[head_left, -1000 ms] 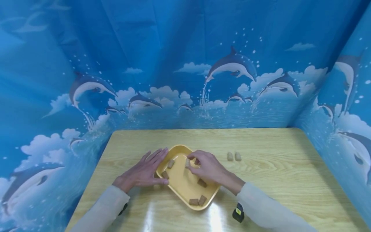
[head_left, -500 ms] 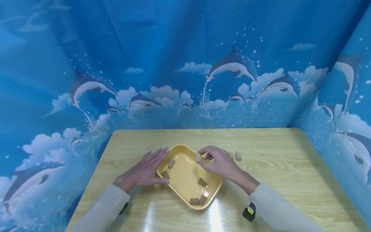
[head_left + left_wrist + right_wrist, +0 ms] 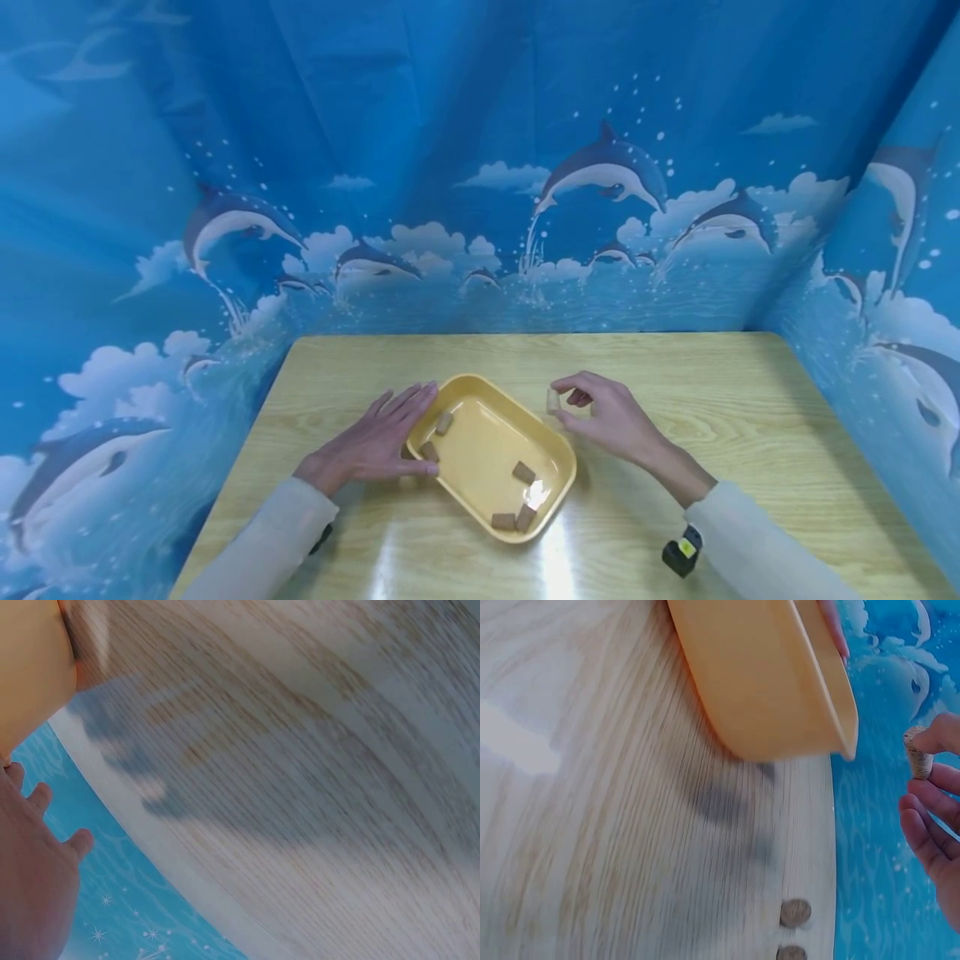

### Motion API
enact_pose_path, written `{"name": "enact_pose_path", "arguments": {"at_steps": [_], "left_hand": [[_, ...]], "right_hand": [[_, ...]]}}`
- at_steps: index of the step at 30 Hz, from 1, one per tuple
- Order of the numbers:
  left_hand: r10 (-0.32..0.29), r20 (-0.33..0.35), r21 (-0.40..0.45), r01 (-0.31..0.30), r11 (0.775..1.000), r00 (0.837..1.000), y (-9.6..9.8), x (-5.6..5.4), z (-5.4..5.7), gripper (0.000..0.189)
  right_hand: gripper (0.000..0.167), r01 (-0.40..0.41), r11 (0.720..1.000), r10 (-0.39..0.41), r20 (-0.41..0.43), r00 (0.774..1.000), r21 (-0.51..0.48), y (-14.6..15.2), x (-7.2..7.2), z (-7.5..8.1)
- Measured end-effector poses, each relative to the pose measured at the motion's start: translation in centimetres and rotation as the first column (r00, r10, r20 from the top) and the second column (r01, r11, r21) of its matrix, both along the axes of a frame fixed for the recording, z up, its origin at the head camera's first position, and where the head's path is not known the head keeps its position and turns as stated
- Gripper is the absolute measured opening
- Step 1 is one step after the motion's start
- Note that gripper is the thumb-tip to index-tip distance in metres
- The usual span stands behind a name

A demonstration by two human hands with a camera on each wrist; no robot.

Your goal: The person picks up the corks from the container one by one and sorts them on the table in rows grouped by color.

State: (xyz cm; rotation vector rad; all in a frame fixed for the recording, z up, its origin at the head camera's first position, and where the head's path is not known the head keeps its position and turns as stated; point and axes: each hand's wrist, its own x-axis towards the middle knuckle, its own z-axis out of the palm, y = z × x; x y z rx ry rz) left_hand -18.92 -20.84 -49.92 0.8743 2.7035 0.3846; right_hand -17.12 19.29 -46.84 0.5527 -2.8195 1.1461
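A yellow tray (image 3: pixel 480 442) stands slanted on the table, with several corks inside, among them a cork (image 3: pixel 523 472) near its right side and a cork (image 3: pixel 444 422) near its left. My left hand (image 3: pixel 378 437) rests against the tray's left edge, fingers straight and spread. Just past the tray's right rim, my right hand (image 3: pixel 611 417) pinches a light cork (image 3: pixel 553 401) upright between thumb and fingertips, above the table. The right wrist view shows that held cork (image 3: pixel 919 753) and its speckled surface.
Two more corks, one of them a cork (image 3: pixel 795 913), stand on the table in the right wrist view; the right hand hides them in the head view. Behind the wood-grain table (image 3: pixel 720 400) hangs a blue dolphin-print curtain (image 3: pixel 450 167).
My right hand has moved right, carrying the pinched cork from inside the tray, over its rim, to above the table. The left hand has stayed at the tray's edge.
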Motion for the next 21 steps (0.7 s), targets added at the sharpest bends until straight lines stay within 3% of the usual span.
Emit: {"name": "enact_pose_path", "arguments": {"at_steps": [21], "left_hand": [[-0.007, -0.002, -0.009, 0.007, 1.0, 1.0, 0.0, -0.1, 0.1, 0.118]], "right_hand": [[0.041, 0.097, 0.994, -0.097, -0.013, 0.995, 0.048, 6.2, -0.5, -0.4]]}}
